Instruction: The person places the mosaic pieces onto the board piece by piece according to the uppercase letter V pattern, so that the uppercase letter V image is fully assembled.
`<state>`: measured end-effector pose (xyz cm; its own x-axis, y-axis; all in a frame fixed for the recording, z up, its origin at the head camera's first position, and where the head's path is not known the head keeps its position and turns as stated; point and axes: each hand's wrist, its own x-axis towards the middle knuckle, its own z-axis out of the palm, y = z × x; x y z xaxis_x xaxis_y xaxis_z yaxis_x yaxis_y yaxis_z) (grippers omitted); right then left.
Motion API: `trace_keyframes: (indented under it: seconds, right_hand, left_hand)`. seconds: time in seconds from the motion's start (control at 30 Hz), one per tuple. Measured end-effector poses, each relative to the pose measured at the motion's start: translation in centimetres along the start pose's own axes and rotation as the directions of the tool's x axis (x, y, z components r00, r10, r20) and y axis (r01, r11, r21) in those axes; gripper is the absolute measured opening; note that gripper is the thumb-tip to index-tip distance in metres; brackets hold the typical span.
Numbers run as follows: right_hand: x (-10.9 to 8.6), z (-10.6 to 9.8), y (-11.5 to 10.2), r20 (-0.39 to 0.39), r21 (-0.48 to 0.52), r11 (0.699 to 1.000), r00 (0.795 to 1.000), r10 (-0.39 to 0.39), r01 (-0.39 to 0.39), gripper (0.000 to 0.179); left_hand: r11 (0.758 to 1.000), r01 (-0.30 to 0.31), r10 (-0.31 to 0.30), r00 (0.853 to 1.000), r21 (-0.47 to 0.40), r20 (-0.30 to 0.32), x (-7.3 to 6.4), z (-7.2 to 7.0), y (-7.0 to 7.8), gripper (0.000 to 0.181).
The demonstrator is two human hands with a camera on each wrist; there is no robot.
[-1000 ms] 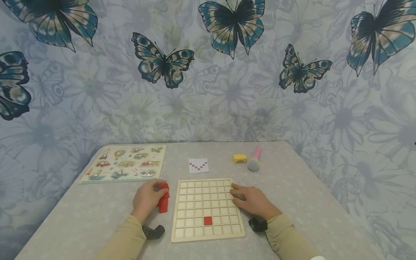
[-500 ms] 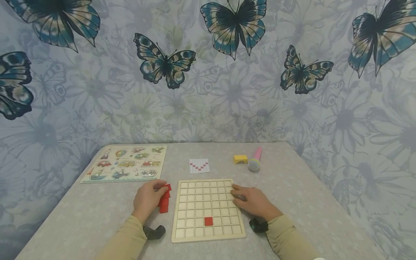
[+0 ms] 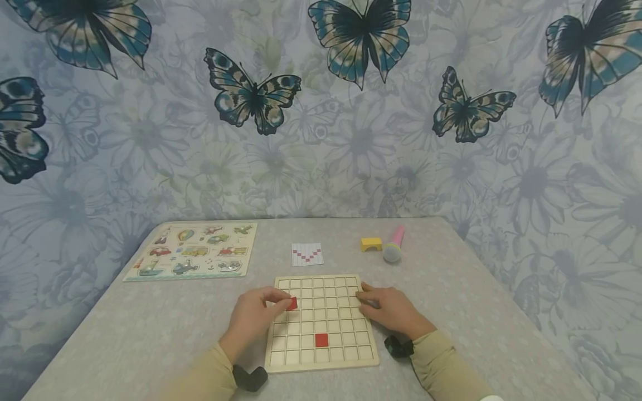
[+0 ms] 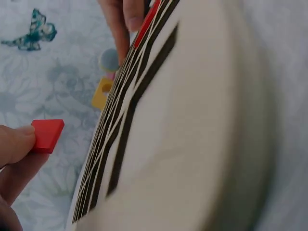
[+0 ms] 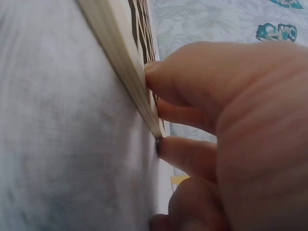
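Head view, left hand: your left hand is narrowed to a thumb-and-finger pinch on a red tile; the tile is over the left part of the grid board, contact can't be told from here.
Head view, right hand: your right hand is loosely spread, fingertips at the board's right edge, no tile seen in it.
Head view, seated tile: a seated tile lies flat in the board, middle column, second row from the near edge.
Head view, grid board: pale, wood-like, square cells, thin ribs; probably stiff, light enough to slide if you bump it, so hold it by the rim.
Head view, beyond the board: white card with a red V of squares; yellow block with arched cutout; pink microphone, rounded grey head; flat picture board off to the board's far left.
Left wrist view, red tile: clear of the board here; flat, square, crisp edges, smooth face. Likely light, rigid, hard to break, maybe slippery; you do best pinching opposite edges, leaving the underside free.
Right wrist view, board edge: your fingers touch a plain, layered-looking side; one digit reaches onto the top face. Tablecloth below looks soft, mottled grey; blurred.
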<state>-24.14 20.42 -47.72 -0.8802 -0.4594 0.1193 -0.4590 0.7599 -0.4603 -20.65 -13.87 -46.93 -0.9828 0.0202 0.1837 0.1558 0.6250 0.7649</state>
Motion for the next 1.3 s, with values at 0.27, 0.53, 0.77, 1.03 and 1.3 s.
trace_keyframes:
  seconds: [0.27, 0.53, 0.77, 1.03, 1.3]
  right_hand:
    - [0.4, 0.1, -0.1, 0.012, -0.008, 1.000, 1.000, -0.019, 0.019, 0.038]
    - [0.5, -0.6, 0.0, 0.021, -0.007, 1.000, 1.000, 0.015, -0.015, 0.039]
    - [0.2, -0.6, -0.1, 0.006, 0.004, 1.000, 1.000, 0.015, -0.015, 0.039]
    - [0.2, -0.1, -0.3, -0.003, 0.018, 1.000, 1.000, 0.009, -0.009, 0.038]
    - [0.1, 0.0, -0.1, 0.010, 0.019, 1.000, 1.000, 0.022, -0.022, 0.039]
  left_hand:
    - [0.996, -0.084, 0.081, 0.990, 0.020, 0.116, -1.4, 2.2, 0.7, 0.006]
    - [0.984, -0.162, 0.149, 0.974, 0.070, 0.168, -1.1, 2.6, 0.8, 0.009]
    - [0.948, -0.250, 0.215, 0.959, 0.195, 0.184, -1.0, 2.2, 0.9, 0.006]
    - [0.887, -0.327, 0.263, 0.938, 0.327, 0.225, -1.3, 2.0, 0.8, 0.008]
    - [0.924, -0.175, 0.164, 0.984, 0.341, 0.063, -0.6, 0.8, 0.4, 0.013]
